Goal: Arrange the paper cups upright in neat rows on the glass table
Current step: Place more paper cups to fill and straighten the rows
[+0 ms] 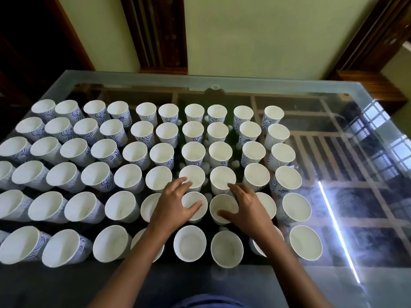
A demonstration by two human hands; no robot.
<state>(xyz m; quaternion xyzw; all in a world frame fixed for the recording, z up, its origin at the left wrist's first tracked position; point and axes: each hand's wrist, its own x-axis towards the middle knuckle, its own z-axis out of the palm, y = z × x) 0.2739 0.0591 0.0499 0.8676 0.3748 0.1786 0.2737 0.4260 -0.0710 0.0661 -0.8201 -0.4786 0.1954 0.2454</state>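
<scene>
I'm looking at a glass desk [378, 252] set against a pale wall [255, 34] with dark wood panels [155, 30]. Upright paper cups [142, 152] fill it in rows back from its near edge. In the second row from that edge, the left hand [175, 203] lies spread open over one cup [190, 198]. The right hand [246, 205], also open, has its thumb over the neighbouring cup [223, 202].
</scene>
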